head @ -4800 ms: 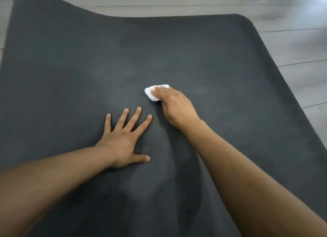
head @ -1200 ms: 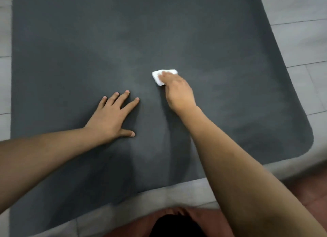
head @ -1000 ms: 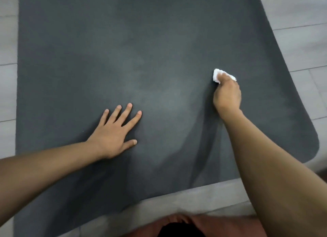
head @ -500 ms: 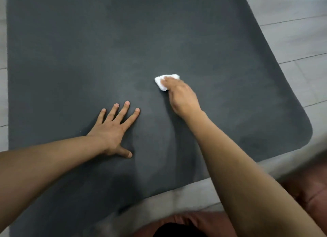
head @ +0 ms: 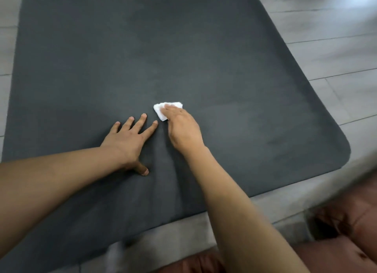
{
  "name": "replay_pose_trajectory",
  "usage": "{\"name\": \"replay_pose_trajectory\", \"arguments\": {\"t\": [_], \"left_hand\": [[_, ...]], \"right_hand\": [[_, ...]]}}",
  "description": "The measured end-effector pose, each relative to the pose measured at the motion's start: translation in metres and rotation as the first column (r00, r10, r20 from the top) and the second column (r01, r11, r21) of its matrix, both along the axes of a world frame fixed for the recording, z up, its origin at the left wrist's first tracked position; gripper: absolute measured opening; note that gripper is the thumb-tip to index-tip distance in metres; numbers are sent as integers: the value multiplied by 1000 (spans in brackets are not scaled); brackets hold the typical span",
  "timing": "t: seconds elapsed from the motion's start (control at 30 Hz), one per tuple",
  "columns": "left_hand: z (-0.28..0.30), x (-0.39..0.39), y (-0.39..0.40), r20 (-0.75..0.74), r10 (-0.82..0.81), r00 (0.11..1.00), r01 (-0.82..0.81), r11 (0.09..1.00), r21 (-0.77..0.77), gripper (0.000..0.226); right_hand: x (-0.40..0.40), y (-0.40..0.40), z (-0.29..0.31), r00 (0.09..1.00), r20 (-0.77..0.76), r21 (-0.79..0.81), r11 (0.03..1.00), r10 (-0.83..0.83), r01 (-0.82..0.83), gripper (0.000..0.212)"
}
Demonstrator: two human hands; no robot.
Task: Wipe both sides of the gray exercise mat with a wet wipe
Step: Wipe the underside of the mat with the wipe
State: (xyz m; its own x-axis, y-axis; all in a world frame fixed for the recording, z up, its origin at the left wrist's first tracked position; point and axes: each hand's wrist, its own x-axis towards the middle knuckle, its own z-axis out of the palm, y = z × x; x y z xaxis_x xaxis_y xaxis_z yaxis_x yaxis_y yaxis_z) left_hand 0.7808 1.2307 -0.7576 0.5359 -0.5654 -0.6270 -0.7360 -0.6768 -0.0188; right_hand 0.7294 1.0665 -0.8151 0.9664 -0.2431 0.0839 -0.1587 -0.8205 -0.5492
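**Wipe pressed to mat, near its middle**

Nearest, reddish-brown fabric point(head: 336, 250) along the bottom edge and right corner, blurred and cut off by the frame; cannot tell what it is. Beyond it a strip of gray floor point(head: 265, 207), smeared at the near left. Both forearms reaching in from the near edge, covering part of the near mat.

Gray mat point(head: 224, 68) spread flat on the floor, filling most of the view; left side cut off by the frame, near right and far right corners rounded and in full sight. Paler plank floor to the right and far side, a glare patch at the far right.

Left hand point(head: 128, 142) flat on the mat, fingers straight and spread, thumb out to the near side, holding nothing. Just right of it, right hand point(head: 183, 130) palm down, fingers bent over the white wipe point(head: 161, 109) and pressing it onto the mat. Wipe folded small, partly hidden under the fingertips, close beside the left index fingertip but apart.
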Motion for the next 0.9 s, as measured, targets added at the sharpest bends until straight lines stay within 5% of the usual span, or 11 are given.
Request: {"name": "replay_pose_trajectory", "arguments": {"t": [0.07, 0.13, 0.23, 0.3, 0.43, 0.57, 0.67, 0.77, 0.9], "left_hand": [[1, -1, -2, -9, 13, 1000, -12, 1000, 2, 145], [1, 0, -2, -32, 23, 999, -23, 1000, -2, 145], [0, 2, -5, -52, 32, 998, -31, 999, 9, 147], [0, 2, -7, -55, 38, 998, -37, 999, 26, 148], [3, -1, -9, -54, 46, 997, -45, 999, 27, 150], [7, -4, -9, -48, 60, 997, -59, 998, 18, 149], [7, -4, -7, -51, 63, 997, -63, 998, -2, 149], [6, -2, -6, -51, 66, 997, -67, 998, -10, 150], [4, -2, -8, -45, 72, 996, -71, 997, 13, 150]], "right_hand": [[-4, -39, -1, 999, -2, -23, 999, -33, 33, 45], [-14, -93, 0, 969, 12, -75, 966, -247, 248, 38], [-47, -158, 21, 811, -89, -50, 816, -578, 576, 39], [-57, -168, 32, 742, -116, -5, 747, -661, 665, 37], [-42, -92, 9, 820, 1, 24, 819, -573, 573, 23], [-46, 20, -6, 983, 61, 2, 985, -175, 175, 45], [-47, -10, 3, 996, 75, -27, 998, -52, 54, 46], [-61, -89, 14, 954, 47, 28, 955, -296, 295, 36], [-87, -156, 27, 778, -89, -36, 782, -622, 622, 36]]}}
